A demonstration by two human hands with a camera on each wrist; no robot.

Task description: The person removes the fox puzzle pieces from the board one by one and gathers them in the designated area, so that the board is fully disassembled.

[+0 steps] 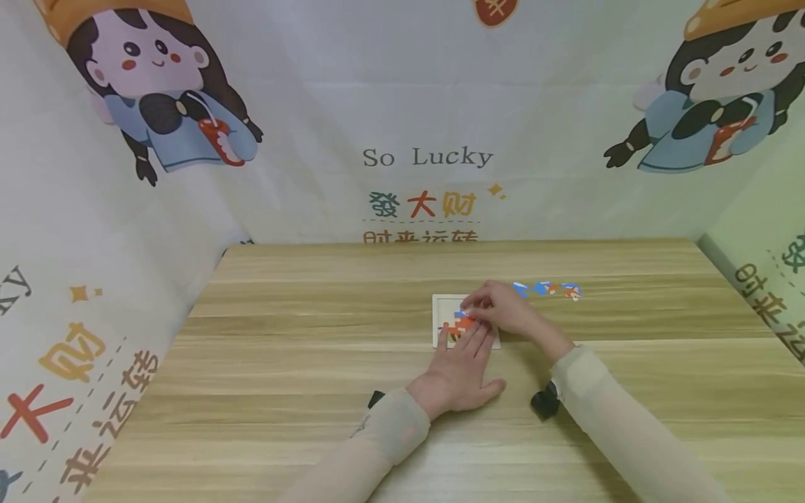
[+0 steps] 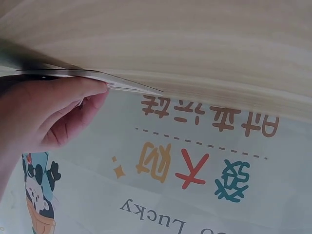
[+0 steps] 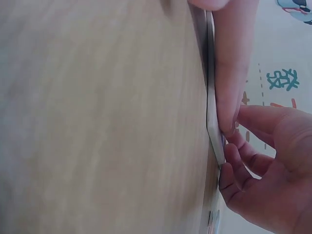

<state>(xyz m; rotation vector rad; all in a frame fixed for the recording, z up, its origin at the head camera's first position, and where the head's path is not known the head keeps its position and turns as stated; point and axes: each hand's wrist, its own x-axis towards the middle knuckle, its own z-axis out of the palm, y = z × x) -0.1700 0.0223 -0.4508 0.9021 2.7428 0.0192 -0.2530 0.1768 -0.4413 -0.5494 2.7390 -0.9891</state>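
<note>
A shallow white-framed jigsaw puzzle tray [image 1: 434, 318] lies on the table, partly filled with orange, blue and green puzzle pieces [image 1: 454, 330]. My left hand [image 1: 455, 374] lies over its near side, fingers spread and fairly straight, the fingertips resting on the pieces. From the far right my right hand [image 1: 506, 307] reaches over the tray, thumb and forefinger pinching a small puzzle piece that they mostly hide. In the right wrist view, the other fingers of the right hand [image 3: 273, 170] curl by the edge of the tray [image 3: 211, 112].
Several loose blue, white and orange puzzle pieces [image 1: 544, 288] lie in a row beyond the right hand. The wood-grain table [image 1: 302, 363] meets a printed cloth backdrop [image 1: 314, 195] at its far edge. Black wrist-camera parts [image 1: 545, 403] show beside the sleeves.
</note>
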